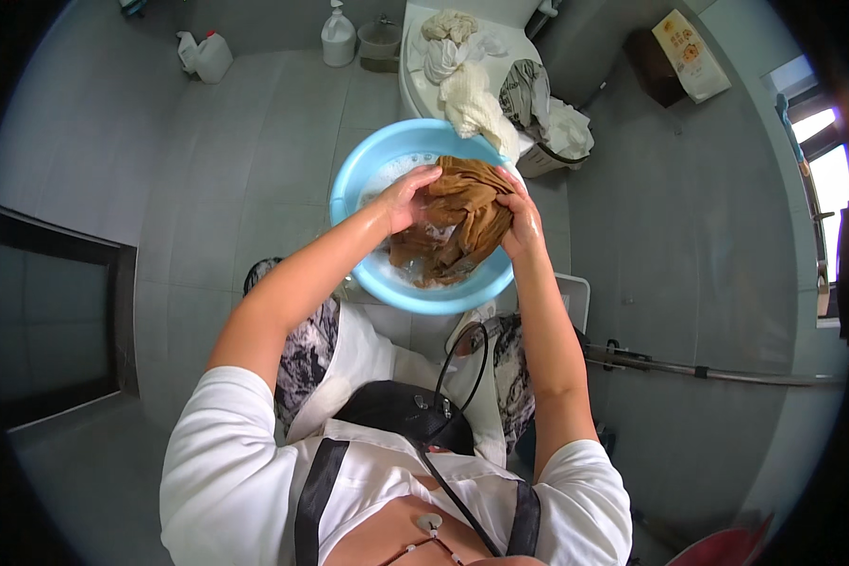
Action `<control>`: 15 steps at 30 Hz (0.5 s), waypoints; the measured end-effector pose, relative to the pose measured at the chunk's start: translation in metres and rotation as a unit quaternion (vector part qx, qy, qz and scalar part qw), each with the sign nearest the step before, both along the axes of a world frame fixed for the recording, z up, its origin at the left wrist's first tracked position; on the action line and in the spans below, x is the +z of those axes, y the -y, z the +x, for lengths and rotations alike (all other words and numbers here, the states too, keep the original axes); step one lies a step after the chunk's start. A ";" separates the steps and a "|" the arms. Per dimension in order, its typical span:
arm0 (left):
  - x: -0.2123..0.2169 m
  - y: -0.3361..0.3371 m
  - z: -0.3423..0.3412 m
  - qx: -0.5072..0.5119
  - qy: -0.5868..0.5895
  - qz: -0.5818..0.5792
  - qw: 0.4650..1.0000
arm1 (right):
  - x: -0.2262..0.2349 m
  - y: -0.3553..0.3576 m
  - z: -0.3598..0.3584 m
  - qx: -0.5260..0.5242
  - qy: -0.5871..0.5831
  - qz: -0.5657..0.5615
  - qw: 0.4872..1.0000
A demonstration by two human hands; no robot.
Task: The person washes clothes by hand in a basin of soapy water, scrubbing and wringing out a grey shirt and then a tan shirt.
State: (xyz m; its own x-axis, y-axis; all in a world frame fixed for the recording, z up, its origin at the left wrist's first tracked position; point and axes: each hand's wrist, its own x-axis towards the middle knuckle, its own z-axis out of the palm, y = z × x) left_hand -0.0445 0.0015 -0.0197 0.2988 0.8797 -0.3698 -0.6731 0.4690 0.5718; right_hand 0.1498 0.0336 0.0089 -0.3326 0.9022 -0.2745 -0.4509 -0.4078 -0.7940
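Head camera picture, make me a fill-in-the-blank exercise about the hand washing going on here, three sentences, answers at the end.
1. Both hands grip a wet cloth whose colour is ____.
2. The cloth is held over a round basin coloured light ____.
3. Two plastic jugs and a pump bottle stand on the ____ beyond the basin.

Missing words: brown; blue; floor

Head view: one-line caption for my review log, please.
Both hands, left hand and right hand, grip a wet brown cloth over a light blue basin on grey tiles.
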 end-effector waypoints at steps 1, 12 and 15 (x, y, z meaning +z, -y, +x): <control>-0.012 -0.008 -0.004 0.015 -0.049 0.000 0.999 | -0.012 -0.011 0.002 0.015 -0.001 -0.010 1.000; -0.079 -0.030 -0.009 0.131 -0.049 -0.189 0.972 | -0.099 -0.034 -0.022 0.053 0.449 0.208 0.867; -0.101 -0.023 -0.006 0.124 -0.021 -0.217 0.968 | -0.082 -0.017 -0.043 0.237 0.642 0.235 0.690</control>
State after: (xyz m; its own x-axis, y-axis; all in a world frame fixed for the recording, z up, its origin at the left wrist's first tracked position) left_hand -0.0508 0.0243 -0.1209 0.0750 0.6822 -0.7273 -0.7764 0.4977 0.3867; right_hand 0.1066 0.0502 -0.0735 -0.3760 0.8651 -0.3321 0.8431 0.1707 -0.5100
